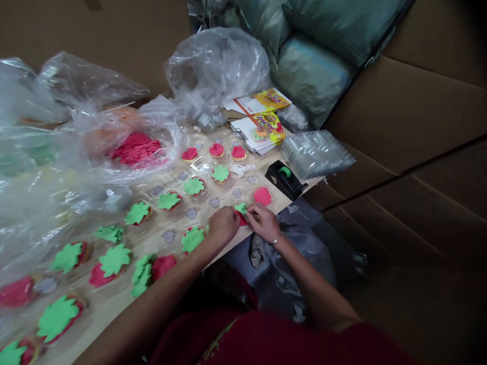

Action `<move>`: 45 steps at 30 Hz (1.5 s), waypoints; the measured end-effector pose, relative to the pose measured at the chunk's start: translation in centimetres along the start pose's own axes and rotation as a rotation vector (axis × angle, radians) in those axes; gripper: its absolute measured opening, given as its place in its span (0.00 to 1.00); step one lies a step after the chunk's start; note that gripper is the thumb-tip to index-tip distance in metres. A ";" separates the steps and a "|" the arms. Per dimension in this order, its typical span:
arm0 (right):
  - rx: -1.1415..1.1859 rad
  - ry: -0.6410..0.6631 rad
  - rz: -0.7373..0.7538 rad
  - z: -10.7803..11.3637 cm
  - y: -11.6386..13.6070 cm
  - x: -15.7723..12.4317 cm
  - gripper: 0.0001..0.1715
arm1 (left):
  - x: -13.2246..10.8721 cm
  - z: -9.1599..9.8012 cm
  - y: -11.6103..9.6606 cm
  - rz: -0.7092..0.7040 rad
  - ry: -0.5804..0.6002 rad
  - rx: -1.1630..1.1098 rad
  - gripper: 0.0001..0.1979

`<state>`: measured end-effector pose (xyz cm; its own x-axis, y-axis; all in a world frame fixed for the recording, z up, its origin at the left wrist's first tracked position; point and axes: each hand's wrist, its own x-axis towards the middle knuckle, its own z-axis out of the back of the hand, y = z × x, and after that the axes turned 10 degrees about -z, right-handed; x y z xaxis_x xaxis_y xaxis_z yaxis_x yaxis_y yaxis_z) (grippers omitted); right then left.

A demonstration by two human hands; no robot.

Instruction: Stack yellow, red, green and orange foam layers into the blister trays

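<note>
At the table's front edge, my left hand is closed with its fingers curled; what they hold, if anything, is hidden. My right hand, a thin band at its wrist, pinches at the edge of a green leaf-shaped piece. That piece lies over a red piece between my two hands, mostly covered by the fingers. Just beyond, a round pink piece sits in a clear plastic tray. Rows of similar trays hold green leaf shapes stacked on red pieces, with small grey pieces beside them.
A black tape dispenser stands at the right edge, near stacked clear trays. Printed cards lie behind. An open plastic bag of pink pieces is at the left, and large filled sacks stand at the back.
</note>
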<state>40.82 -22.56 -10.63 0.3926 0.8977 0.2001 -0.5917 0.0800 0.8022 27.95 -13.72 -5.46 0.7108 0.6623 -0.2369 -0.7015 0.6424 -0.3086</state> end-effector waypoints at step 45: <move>-0.586 -0.136 -0.385 2.1 -1.2 4.8 0.21 | -12.0 3.1 12.6 0.257 -0.445 -1.127 0.25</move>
<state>44.91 -19.21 -9.51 0.7114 0.6999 0.0630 -0.6597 0.6342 0.4033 10.38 -12.36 -3.65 0.3249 0.9349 -0.1425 -0.2255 -0.0698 -0.9717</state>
